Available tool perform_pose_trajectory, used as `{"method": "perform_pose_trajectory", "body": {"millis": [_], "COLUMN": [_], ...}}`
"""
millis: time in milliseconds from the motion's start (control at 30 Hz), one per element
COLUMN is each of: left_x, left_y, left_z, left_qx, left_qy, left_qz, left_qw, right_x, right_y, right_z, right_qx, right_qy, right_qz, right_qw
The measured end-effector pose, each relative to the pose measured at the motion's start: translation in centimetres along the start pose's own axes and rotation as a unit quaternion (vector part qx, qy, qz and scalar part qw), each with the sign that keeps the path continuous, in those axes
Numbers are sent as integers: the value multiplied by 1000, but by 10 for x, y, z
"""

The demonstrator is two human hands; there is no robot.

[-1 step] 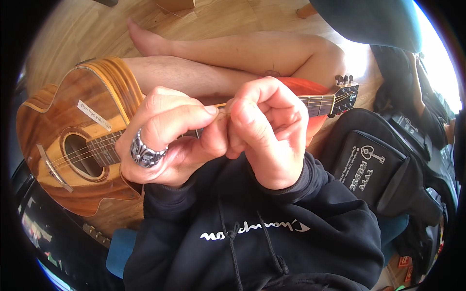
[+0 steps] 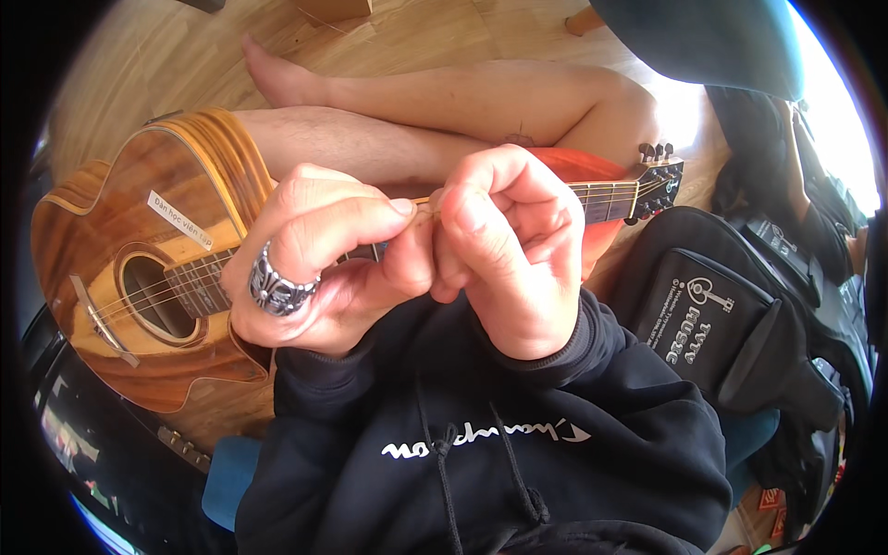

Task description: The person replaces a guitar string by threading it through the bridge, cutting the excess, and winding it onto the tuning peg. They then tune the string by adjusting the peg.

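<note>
Both hands meet fingertip to fingertip above the neck of an acoustic guitar point(image 2: 190, 199). My left hand point(image 2: 314, 254), with a wide silver ring point(image 2: 280, 282) on one finger, pinches thumb against fingertip. Beside it, touching or nearly so, my right hand point(image 2: 509, 250) is curled with its thumb pressed to its fingers. A tiny, thin, wire-like bit shows between the fingertips; what it is I cannot make out. The guitar's brown body lies to the left and its dark headstock point(image 2: 659, 185) to the right. Part of the neck is hidden behind my hands.
Bare legs point(image 2: 444, 102) stretch across the wooden floor point(image 2: 166, 74) beyond the guitar. At right lies a black padded bag point(image 2: 694, 314). A blue-grey seat point(image 2: 712, 42) juts in at the far right. Behind the guitar's neck shows a red-orange curved surface point(image 2: 569, 164).
</note>
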State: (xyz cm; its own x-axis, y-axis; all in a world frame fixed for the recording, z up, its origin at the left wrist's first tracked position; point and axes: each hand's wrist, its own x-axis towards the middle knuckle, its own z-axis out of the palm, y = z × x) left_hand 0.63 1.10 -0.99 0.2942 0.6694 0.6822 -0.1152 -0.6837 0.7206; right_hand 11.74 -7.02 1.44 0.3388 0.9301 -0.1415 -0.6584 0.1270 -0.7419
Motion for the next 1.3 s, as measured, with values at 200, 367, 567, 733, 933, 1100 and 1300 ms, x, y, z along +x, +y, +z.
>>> {"method": "perform_pose_trajectory", "body": {"millis": [200, 367, 567, 733, 933, 1100, 1300], "left_x": [-4, 1, 0, 1, -4, 1, 0], "left_y": [11, 15, 15, 15, 19, 25, 31], "left_z": [-1, -7, -12, -12, -13, -12, -6], "left_qx": [3, -34, -103, -87, -118, -170, -198], "left_qy": [-12, -63, -66, -59, 3, -84, -85], "left_qz": [-55, -97, -133, -132, -204, -236, -281], "left_qw": [998, 993, 984, 986, 972, 953, 935], "right_x": [-3, -9, -9, -8, -9, -9, -9], "right_y": [-2, -8, -7, -4, -3, -7, -7], "right_z": [2, 1, 3, 0, 0, 1, 1], "right_qx": [7, -12, 1, 34, 40, 28, -75], "right_qy": [27, 43, 38, 33, 35, 34, 30], "right_qz": [19, 35, 43, 33, 16, 21, -50], "right_qw": [999, 998, 998, 998, 998, 999, 995]}}
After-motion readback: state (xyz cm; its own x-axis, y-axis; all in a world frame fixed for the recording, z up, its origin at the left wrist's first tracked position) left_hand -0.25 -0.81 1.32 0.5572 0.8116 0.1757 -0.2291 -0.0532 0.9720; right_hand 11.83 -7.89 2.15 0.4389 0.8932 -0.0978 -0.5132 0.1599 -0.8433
